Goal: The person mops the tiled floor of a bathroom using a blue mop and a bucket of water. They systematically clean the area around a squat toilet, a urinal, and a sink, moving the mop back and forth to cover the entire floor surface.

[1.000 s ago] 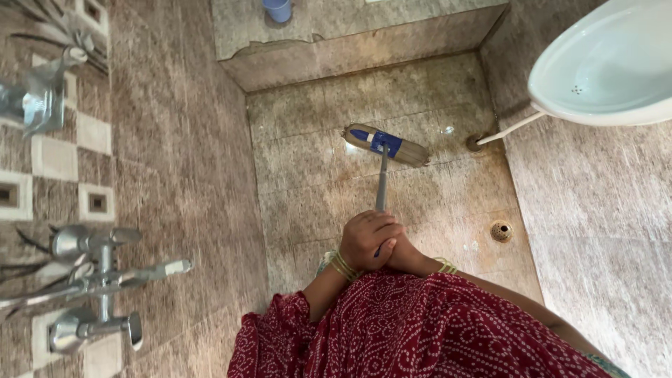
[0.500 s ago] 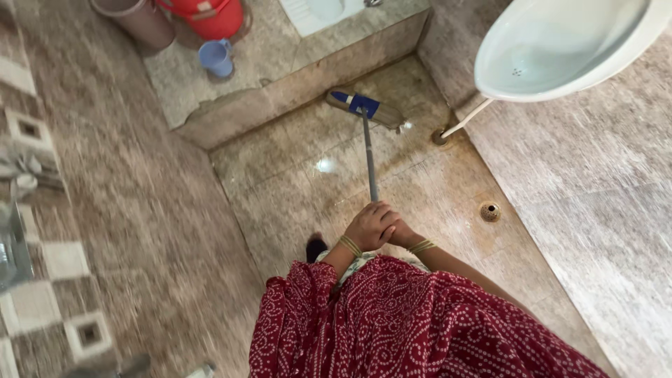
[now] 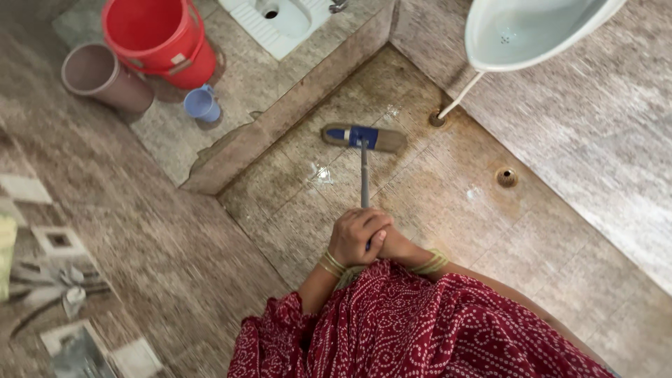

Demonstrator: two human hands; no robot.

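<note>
On wet brown floor tiles [image 3: 448,231], left hand [image 3: 358,236] and right hand [image 3: 396,246], each grip clamped on floor brush handle [image 3: 364,171].

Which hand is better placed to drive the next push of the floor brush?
Probably the left hand: it wraps the brush handle on top, nearer the brush head. The right hand sits behind, mostly covered, at the handle's end.

— What are the hands on?
— Left hand [image 3: 358,234] and right hand [image 3: 396,245] clasp the broom handle [image 3: 364,175]; its brush head [image 3: 364,137] lies beyond them on the floor [image 3: 448,210].
— Beyond-left?
— A red bucket [image 3: 159,38] and blue mug [image 3: 202,104].
</note>
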